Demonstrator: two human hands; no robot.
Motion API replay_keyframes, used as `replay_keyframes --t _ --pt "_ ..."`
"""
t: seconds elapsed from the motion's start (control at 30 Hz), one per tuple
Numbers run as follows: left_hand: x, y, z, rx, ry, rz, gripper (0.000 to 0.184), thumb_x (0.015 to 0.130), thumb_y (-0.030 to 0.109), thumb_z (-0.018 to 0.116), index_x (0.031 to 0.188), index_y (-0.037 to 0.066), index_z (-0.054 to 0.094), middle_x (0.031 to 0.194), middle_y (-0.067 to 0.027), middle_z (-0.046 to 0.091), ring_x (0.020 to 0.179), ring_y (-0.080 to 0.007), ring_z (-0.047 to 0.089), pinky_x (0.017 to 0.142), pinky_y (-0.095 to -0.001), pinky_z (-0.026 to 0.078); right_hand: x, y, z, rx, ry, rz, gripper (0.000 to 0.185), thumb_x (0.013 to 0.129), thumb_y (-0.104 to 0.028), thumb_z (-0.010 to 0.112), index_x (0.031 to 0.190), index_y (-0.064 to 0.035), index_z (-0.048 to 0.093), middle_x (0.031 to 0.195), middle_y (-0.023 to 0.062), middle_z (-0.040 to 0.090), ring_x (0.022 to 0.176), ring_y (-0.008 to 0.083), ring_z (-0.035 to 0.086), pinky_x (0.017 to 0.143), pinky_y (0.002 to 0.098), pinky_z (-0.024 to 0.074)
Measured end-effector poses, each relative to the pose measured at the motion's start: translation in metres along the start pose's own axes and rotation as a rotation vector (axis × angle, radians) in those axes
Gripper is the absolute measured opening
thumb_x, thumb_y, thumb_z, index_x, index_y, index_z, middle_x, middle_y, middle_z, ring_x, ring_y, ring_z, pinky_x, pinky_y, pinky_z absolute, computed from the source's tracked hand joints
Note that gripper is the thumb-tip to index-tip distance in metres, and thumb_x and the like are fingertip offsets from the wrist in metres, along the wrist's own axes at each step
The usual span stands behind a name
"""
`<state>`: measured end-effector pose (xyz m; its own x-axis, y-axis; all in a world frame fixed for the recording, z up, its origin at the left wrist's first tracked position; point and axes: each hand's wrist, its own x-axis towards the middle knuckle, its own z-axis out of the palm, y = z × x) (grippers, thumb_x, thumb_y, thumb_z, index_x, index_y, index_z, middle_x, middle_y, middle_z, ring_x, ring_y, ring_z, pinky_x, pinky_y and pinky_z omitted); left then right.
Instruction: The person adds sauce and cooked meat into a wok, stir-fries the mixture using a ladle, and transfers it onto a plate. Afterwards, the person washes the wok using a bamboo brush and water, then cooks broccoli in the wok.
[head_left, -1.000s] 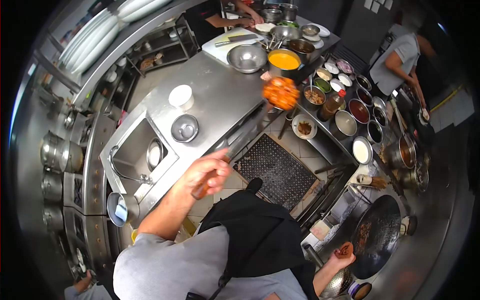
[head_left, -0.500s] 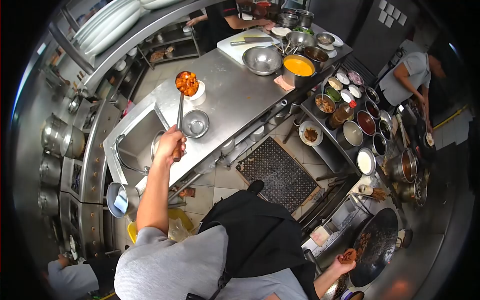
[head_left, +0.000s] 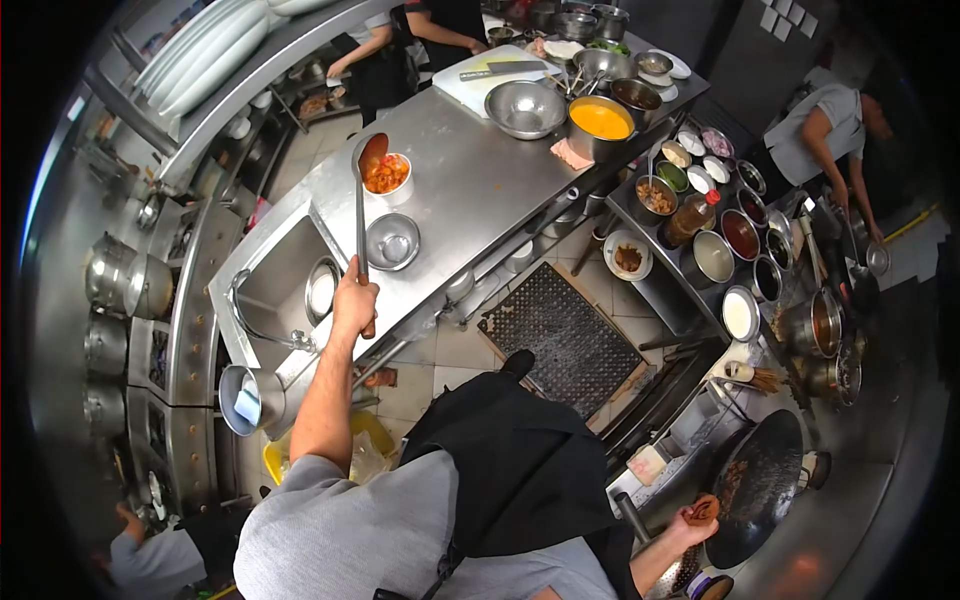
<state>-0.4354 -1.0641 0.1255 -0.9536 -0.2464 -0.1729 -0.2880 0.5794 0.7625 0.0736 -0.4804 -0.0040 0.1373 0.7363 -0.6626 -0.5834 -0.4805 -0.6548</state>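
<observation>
My left hand [head_left: 355,302] is closed round the wooden handle of a long ladle [head_left: 361,215]. The ladle's bowl is tipped, coated with red sauce, beside and above a white tub [head_left: 401,190]. Orange-red saucy chunks [head_left: 383,176] fill the tub. A small metal bowl [head_left: 392,242] stands close by on the steel counter. My right hand [head_left: 686,528] is closed on a reddish-brown folded cloth [head_left: 704,510] at the rim of a dark wok [head_left: 770,480]. Brown residue lies inside the wok.
A sink [head_left: 275,268] is let into the counter at left. Farther along are a large metal bowl [head_left: 525,108], a pot of orange liquid [head_left: 600,120] and a cleaver on a white board [head_left: 455,90]. Sauce containers [head_left: 740,235] crowd the right. Co-workers stand at the back, right and lower left.
The ladle has tipped and its chunks are now in the white tub. My left hand has shifted slightly right. At the back, another person has come into view. My right hand stays at the wok.
</observation>
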Motion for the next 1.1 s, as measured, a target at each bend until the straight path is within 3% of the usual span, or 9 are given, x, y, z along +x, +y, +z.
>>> replay_keyframes --t 0.33,0.53,0.67,0.77,0.83,0.93,0.97,1.03,1.1 --pt "-0.034 0.002 -0.013 0.000 -0.015 0.017 0.073 0.085 0.003 0.054 0.154 -0.001 0.030 0.071 -0.0078 0.060 0.044 -0.0148 0.053 0.043 -0.0313 0.046 0.028 -0.016 -0.002 0.017 -0.075 0.011 0.039 0.085 -0.038 0.058 0.115 -0.0137 0.064 0.107 -0.0007 0.067 0.082 0.0145 0.059 0.056 0.0287 0.0418" --pt "-0.036 -0.009 0.019 -0.407 -0.048 -0.050 0.071 0.086 0.001 0.049 0.154 -0.001 0.026 0.071 -0.0043 0.054 0.045 -0.0143 0.051 0.040 -0.0288 0.043 0.061 -0.044 0.003 0.096 -0.041 0.010 0.037 0.087 -0.038 0.058 0.114 -0.0137 0.066 0.107 -0.0011 0.067 0.081 0.0145 0.059 0.053 0.0289 0.0424" --pt "-0.067 0.021 0.042 -0.921 -0.428 -0.127 0.053 0.088 0.000 0.043 0.140 0.009 0.039 0.072 -0.0033 0.051 0.043 -0.0133 0.048 0.038 -0.0264 0.042 0.105 -0.053 -0.010 0.063 -0.220 0.028 0.039 0.086 -0.038 0.056 0.113 -0.0130 0.067 0.099 0.0017 0.069 0.070 0.0161 0.059 0.049 0.0280 0.0406" --pt "-0.097 0.060 0.074 -0.808 -0.746 -0.085 0.063 0.087 -0.001 0.041 0.149 0.010 0.032 0.070 -0.0039 0.050 0.043 -0.0134 0.047 0.038 -0.0269 0.042 0.116 -0.047 0.006 -0.016 -0.139 -0.054 0.038 0.082 -0.036 0.054 0.109 -0.0128 0.068 0.088 0.0035 0.070 0.064 0.0155 0.060 0.045 0.0282 0.0384" --pt "-0.118 0.100 0.108 -0.698 -0.982 -0.048 0.072 0.087 -0.002 0.044 0.155 0.009 0.023 0.069 -0.0042 0.048 0.043 -0.0134 0.047 0.039 -0.0265 0.042 0.142 -0.041 0.007 0.017 -0.342 -0.078 0.038 0.084 -0.033 0.051 0.108 -0.0097 0.069 0.094 0.0056 0.072 0.060 0.0152 0.059 0.041 0.0272 0.0368" --pt "-0.149 0.175 0.184 -0.638 -1.419 0.027 0.082 0.091 0.005 0.058 0.160 0.010 0.013 0.074 -0.0054 0.050 0.048 -0.0153 0.052 0.043 -0.0275 0.047 0.087 -0.029 0.069 0.134 -0.091 -0.185 0.031 0.086 -0.025 0.050 0.102 -0.0060 0.069 0.084 0.0053 0.071 0.058 0.0139 0.060 0.039 0.0242 0.0346" --pt "-0.164 0.202 0.213 -0.671 -1.607 0.064 0.086 0.092 0.010 0.062 0.160 0.013 0.010 0.078 -0.0064 0.051 0.051 -0.0160 0.054 0.044 -0.0290 0.049 0.118 -0.020 0.054 0.152 -0.206 -0.164 0.026 0.087 -0.028 0.052 0.095 -0.0082 0.068 0.084 0.0042 0.071 0.063 0.0147 0.062 0.041 0.0248 0.0378" --pt "-0.201 0.249 0.272 -0.687 -1.980 0.070 0.095 0.094 0.020 0.068 0.161 0.019 0.003 0.086 -0.0078 0.050 0.056 -0.0177 0.058 0.049 -0.0324 0.053 0.139 -0.001 0.061 0.184 0.057 -0.162 0.025 0.086 -0.036 0.063 0.102 -0.0166 0.060 0.095 0.0012 0.068 0.074 0.0167 0.064 0.047 0.0281 0.0446" --pt "-0.233 0.282 0.336 -0.380 -2.085 0.020 0.088 0.096 0.009 0.060 0.162 0.019 0.003 0.082 -0.0075 0.051 0.053 -0.0161 0.054 0.046 -0.0298 0.048 0.149 0.003 0.064 0.028 0.033 -0.098 0.040 0.086 -0.045 0.069 0.113 -0.0187 0.059 0.095 0.0009 0.066 0.077 0.0177 0.063 0.055 0.0312 0.0449"
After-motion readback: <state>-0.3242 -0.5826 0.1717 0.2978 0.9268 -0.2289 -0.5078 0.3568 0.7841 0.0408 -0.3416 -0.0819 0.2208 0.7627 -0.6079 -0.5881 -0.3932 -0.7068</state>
